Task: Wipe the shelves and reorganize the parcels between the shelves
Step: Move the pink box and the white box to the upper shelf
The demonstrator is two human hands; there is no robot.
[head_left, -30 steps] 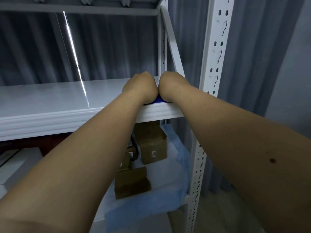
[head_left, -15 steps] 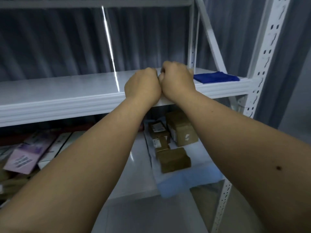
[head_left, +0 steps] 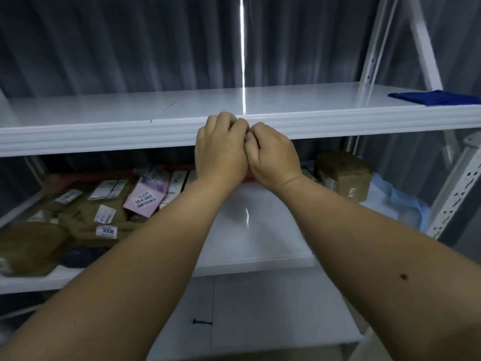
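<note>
Both fists, left hand (head_left: 221,149) and right hand (head_left: 273,155), are curled tight, knuckles touching, holding nothing, at the white shelf's (head_left: 104,131) front edge. Blue cloth (head_left: 434,98) lies at two o'clock; parcels (head_left: 86,212) crowd eight o'clock below, grey curtain (head_left: 130,43) behind.

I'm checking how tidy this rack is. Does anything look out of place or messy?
The brown paper parcels on the lower shelf's left side lie in a jumbled heap, tilted and overlapping, with a pink labelled packet leaning among them. The folded blue cloth lies unused at the upper white shelf's right end.
</note>
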